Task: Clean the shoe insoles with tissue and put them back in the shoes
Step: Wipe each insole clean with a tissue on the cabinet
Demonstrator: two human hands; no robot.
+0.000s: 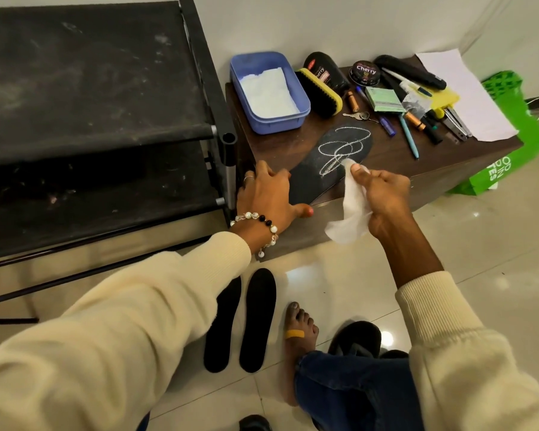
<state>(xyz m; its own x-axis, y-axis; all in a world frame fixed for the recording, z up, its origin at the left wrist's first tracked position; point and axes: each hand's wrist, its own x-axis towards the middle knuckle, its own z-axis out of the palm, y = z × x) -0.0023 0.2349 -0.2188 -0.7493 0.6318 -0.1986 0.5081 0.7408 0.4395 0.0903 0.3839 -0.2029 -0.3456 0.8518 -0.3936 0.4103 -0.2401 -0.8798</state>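
Note:
A black insole (327, 160) with white scribbled chalk marks lies on the dark wooden table (386, 154), its heel end over the near edge. My left hand (268, 191) holds that heel end, thumb under the edge. My right hand (383, 194) pinches a white tissue (352, 206) whose tip touches the scribbles. Two more black insoles (259, 318) lie side by side on the tiled floor below. A black shoe (355, 337) stands on the floor by my bare foot (299, 334).
A blue tub (296, 88) with white tissues sits at the table's back left. Beside it are a shoe brush (321, 91), polish tin (366, 71), pens, keys and paper. A black shoe rack (106, 119) stands left; a green bag (517, 144) right.

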